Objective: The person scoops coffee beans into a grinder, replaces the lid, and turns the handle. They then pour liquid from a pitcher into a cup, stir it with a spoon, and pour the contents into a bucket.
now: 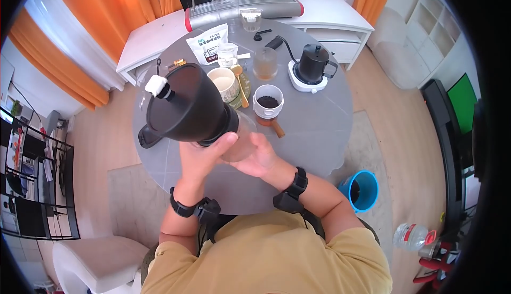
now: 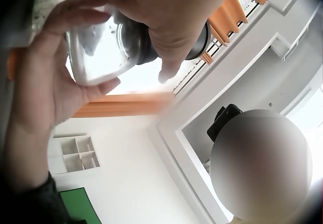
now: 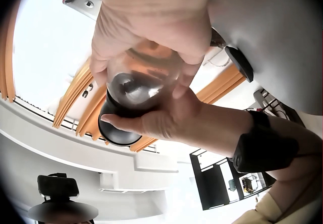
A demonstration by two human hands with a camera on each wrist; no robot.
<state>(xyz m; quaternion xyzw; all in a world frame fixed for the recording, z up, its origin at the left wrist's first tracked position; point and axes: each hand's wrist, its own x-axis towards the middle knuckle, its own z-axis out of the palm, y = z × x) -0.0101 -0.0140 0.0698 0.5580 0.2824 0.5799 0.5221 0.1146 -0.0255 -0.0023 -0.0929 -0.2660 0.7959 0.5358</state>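
Both hands hold a manual coffee grinder [image 1: 183, 105] tilted over the near left of the table. It has a wide black hopper and a clear glass jar [image 1: 244, 134] at its lower end. My left hand [image 1: 205, 155] grips the black neck, thumb lying along it, where the hopper meets the jar. The right hand [image 1: 258, 158] holds the jar, its fingers around the glass. In the left wrist view the right hand [image 2: 48, 78] cups the jar's base. The right wrist view shows the jar [image 3: 146, 75] between both hands.
On the grey round table [image 1: 314, 134] stand a white cup with dark grounds [image 1: 268, 98], a patterned cup [image 1: 222, 83] with a wooden spoon [image 1: 242, 89], a glass [image 1: 265, 64], and a black kettle [image 1: 314, 62] on a white base. A coffee filter bag [image 1: 206, 44] stands behind; a blue bin [image 1: 367, 190] sits right.
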